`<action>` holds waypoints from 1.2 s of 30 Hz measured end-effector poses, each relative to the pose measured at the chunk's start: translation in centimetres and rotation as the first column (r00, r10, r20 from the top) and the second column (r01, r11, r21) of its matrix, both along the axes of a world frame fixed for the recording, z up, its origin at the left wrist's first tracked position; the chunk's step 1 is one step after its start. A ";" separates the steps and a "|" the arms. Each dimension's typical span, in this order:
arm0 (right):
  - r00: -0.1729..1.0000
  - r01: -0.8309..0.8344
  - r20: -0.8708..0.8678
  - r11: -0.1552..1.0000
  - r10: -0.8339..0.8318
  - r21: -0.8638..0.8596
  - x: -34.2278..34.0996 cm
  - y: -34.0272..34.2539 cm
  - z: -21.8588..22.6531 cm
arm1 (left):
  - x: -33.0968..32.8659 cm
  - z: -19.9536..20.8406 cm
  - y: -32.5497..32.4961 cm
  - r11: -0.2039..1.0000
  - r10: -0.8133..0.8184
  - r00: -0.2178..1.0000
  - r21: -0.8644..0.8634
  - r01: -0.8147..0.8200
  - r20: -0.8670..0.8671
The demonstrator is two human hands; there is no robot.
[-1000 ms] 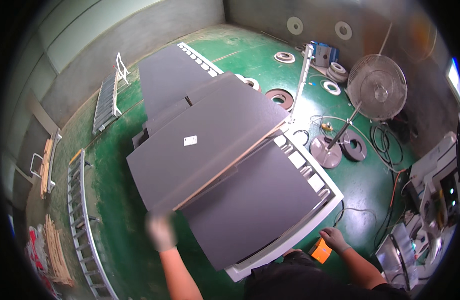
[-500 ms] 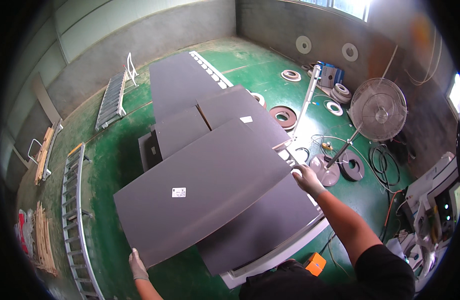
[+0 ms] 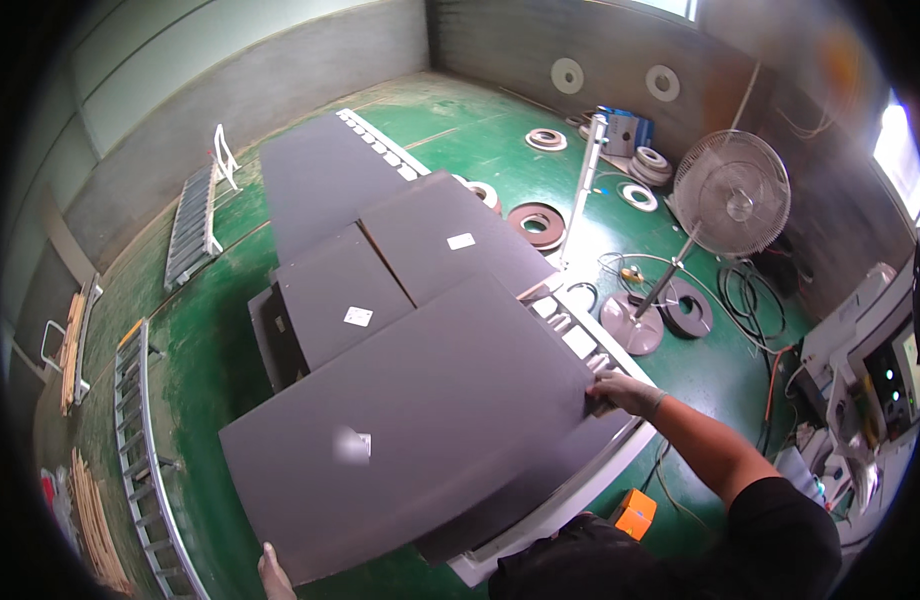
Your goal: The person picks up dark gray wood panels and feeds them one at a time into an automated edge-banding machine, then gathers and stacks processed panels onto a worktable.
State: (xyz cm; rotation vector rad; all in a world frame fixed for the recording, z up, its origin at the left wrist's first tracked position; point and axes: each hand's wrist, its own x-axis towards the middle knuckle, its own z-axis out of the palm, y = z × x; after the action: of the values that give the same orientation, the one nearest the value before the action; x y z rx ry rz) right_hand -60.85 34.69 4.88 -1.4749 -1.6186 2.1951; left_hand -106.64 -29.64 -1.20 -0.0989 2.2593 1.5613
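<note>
Currently, a large grey panel slants over the near end of a white-edged table, its left part reaching past it above the green floor. The person's right hand has its fingers clamped on the panel's right edge. The left hand touches the near left corner, thumb up; its other fingers are hidden, so I cannot tell whether they grip. Beyond lie more grey boards. At right stands a fan.

Dark grey panels lie on a white-edged table.
</note>
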 end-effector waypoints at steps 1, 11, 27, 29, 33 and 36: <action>0.997 -0.062 0.046 0.993 0.067 -0.101 2.8 0.1 -0.8 | 0.8 1.8 1.1 0.995 -0.017 0.997 -0.092 0.024 0.071; 0.864 0.222 0.249 0.775 -0.438 0.591 12.1 -6.6 -3.5 | 10.6 7.8 11.0 0.980 0.021 0.993 -0.196 -0.044 -0.119; -0.328 0.857 -0.096 -0.339 -0.940 0.389 38.8 -50.5 1.0 | 26.1 7.2 45.7 0.354 -0.922 0.354 0.032 0.935 -0.158; -0.546 0.770 -0.164 -0.569 -0.821 0.289 37.4 -55.9 -0.9 | 31.4 6.0 51.7 0.176 -0.919 0.176 0.030 0.984 -0.352; -0.711 0.641 -0.309 -0.763 -0.632 0.085 34.4 -66.1 -2.7 | 45.7 5.2 58.7 -0.159 -0.892 -0.245 -0.242 0.957 -0.380; -0.851 0.447 -0.300 -0.895 -0.431 0.016 30.7 -71.9 -3.5 | 56.3 5.7 58.2 -0.219 -0.647 -0.597 -0.634 0.742 -0.475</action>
State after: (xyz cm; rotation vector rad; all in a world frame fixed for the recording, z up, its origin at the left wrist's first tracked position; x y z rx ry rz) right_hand -30.12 -37.19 1.40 -1.2758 0.5057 0.1658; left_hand -50.34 28.53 4.50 2.4627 1.2566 0.4411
